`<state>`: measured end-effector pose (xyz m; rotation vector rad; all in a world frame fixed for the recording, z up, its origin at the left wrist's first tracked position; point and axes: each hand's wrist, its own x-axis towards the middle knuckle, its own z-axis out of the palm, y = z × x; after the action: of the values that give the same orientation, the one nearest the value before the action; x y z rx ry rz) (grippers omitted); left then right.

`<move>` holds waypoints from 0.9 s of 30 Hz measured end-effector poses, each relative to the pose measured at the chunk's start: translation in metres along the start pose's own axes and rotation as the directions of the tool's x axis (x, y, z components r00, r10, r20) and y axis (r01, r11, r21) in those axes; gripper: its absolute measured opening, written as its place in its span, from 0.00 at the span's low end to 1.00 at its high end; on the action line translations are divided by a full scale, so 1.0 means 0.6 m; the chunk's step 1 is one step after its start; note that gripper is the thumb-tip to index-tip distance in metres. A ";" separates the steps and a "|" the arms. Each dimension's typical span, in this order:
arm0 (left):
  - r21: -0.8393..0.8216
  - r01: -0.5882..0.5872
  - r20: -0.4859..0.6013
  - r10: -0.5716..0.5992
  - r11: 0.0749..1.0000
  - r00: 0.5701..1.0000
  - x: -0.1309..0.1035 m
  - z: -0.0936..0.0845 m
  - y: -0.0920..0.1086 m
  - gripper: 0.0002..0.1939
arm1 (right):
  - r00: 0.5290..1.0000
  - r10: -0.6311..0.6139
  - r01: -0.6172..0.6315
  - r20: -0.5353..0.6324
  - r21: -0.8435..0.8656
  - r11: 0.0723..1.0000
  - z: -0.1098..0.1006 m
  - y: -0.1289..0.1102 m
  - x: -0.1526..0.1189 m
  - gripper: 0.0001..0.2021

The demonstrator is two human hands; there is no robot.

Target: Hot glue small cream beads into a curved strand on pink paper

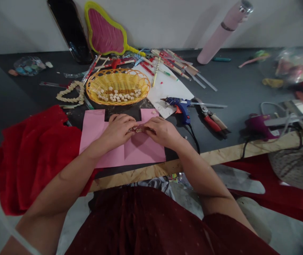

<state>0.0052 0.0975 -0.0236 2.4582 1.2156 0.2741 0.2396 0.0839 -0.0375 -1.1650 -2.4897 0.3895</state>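
Note:
My left hand (119,128) and my right hand (163,130) meet over a folded pink paper sheet (109,156). Their fingers are closed on the two ends of a short strip studded with small pale pieces (137,130); the fingers hide most of it. Just beyond, a yellow woven basket (118,76) holds several small pale cubes (119,96). Beside the basket lies a heart-shaped ring of similar pale pieces (72,92). To the right of my right hand rest a blue glue gun (182,106) and red-handled pliers (212,118).
Red cloth (40,156) covers the table at left. Behind the basket are scattered sticks (172,62) on white paper (171,88). A phone (70,30), a yellow-edged hand fan (106,28) and a pink bottle (217,37) lean against the wall. A purple glue gun (263,124) sits at right.

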 end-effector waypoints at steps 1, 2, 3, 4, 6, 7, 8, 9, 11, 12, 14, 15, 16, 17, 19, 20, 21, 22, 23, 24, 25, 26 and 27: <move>0.001 -0.003 0.001 0.003 1.000 1.000 0.000 -0.001 0.001 0.13 | 1.000 -0.001 0.001 0.003 0.002 1.000 0.000 -0.001 0.000 0.08; -0.001 -0.006 0.000 0.006 1.000 1.000 0.000 -0.002 0.001 0.13 | 1.000 -0.001 0.001 0.005 0.005 1.000 -0.001 -0.002 0.000 0.08; -0.004 -0.007 -0.001 0.007 1.000 1.000 -0.001 -0.002 0.001 0.13 | 1.000 0.000 0.000 0.005 0.009 1.000 0.000 -0.002 0.001 0.08; -0.007 -0.009 -0.002 0.009 1.000 1.000 -0.001 -0.002 0.001 0.13 | 1.000 0.002 -0.002 0.003 0.014 1.000 0.000 -0.002 0.001 0.08; -0.009 -0.009 -0.002 0.009 1.000 1.000 -0.001 -0.002 0.001 0.13 | 1.000 0.000 0.000 -0.004 0.037 0.999 0.002 0.001 0.001 0.08; -0.006 -0.009 -0.001 0.009 1.000 1.000 -0.001 -0.002 0.001 0.13 | 1.000 -0.005 0.005 -0.007 0.060 0.998 0.002 0.004 0.001 0.08; -0.004 -0.009 0.001 0.009 1.000 1.000 -0.001 -0.002 0.000 0.12 | 1.000 -0.008 0.010 -0.013 0.087 0.996 0.001 0.008 0.000 0.08; -0.002 -0.010 0.002 0.010 1.000 1.000 -0.001 -0.002 0.000 0.12 | 1.000 -0.007 0.010 -0.025 0.117 0.993 -0.001 0.013 -0.002 0.09; -0.002 -0.012 0.004 0.012 1.000 1.000 -0.001 -0.003 0.001 0.11 | 0.998 0.022 -0.010 -0.067 0.169 0.986 -0.012 0.023 -0.007 0.11; -0.003 -0.013 0.005 0.013 1.000 1.000 0.000 -0.004 0.001 0.11 | 0.994 0.049 -0.030 -0.096 0.189 0.982 -0.021 0.027 -0.010 0.12; -0.005 -0.012 0.011 0.012 1.000 1.000 0.000 -0.006 0.003 0.12 | 0.982 0.112 -0.079 -0.151 0.211 0.974 -0.041 0.028 -0.019 0.14; -0.006 -0.009 0.016 0.009 1.000 1.000 0.000 -0.007 0.003 0.12 | 0.976 0.137 -0.100 -0.169 0.212 0.972 -0.050 0.025 -0.025 0.14; -0.007 -0.006 0.021 0.006 1.000 1.000 0.000 -0.008 0.004 0.12 | 0.972 0.153 -0.115 -0.177 0.206 0.972 -0.058 0.020 -0.031 0.14; -0.008 -0.003 0.027 0.004 1.000 1.000 0.000 -0.008 0.004 0.12 | 0.972 0.157 -0.122 -0.176 0.193 0.974 -0.062 0.013 -0.037 0.13; -0.011 0.001 0.026 -0.001 1.000 1.000 0.000 -0.008 0.004 0.12 | 0.978 0.142 -0.118 -0.152 0.154 0.981 -0.061 -0.002 -0.050 0.11; -0.013 0.002 0.021 -0.002 1.000 1.000 0.000 -0.008 0.004 0.12 | 0.982 0.130 -0.112 -0.134 0.137 0.984 -0.056 -0.008 -0.057 0.11; -0.015 0.002 0.014 -0.002 1.000 1.000 0.000 -0.006 0.004 0.12 | 0.986 0.121 -0.107 -0.117 0.122 0.987 -0.048 -0.013 -0.062 0.11; -0.016 0.001 0.009 -0.001 1.000 1.000 0.000 -0.005 0.003 0.12 | 0.987 0.116 -0.105 -0.108 0.107 0.989 -0.039 -0.017 -0.068 0.12; -0.017 0.001 0.007 -0.001 1.000 1.000 0.000 -0.004 0.003 0.12 | 0.988 0.116 -0.106 -0.104 0.093 0.990 -0.030 -0.019 -0.072 0.13; -0.018 0.003 0.008 -0.003 1.000 1.000 0.000 -0.003 0.003 0.12 | 0.987 0.119 -0.111 -0.105 0.081 0.991 -0.021 -0.020 -0.075 0.15; -0.019 0.007 0.013 -0.007 1.000 1.000 0.000 -0.002 0.003 0.12 | 0.986 0.124 -0.117 -0.114 0.071 0.991 -0.014 -0.020 -0.077 0.15; -0.021 0.012 0.017 -0.012 1.000 1.000 0.000 -0.002 0.003 0.12 | 0.983 0.132 -0.125 -0.127 0.065 0.990 -0.008 -0.019 -0.078 0.15; -0.023 0.018 0.022 -0.017 1.000 1.000 0.001 -0.001 0.003 0.12 | 0.980 0.140 -0.132 -0.141 0.062 0.989 -0.004 -0.018 -0.078 0.14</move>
<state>0.0065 0.0969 -0.0222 2.4233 1.2171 0.2543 0.2609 0.0412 -0.0406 -1.2987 -2.2701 0.3892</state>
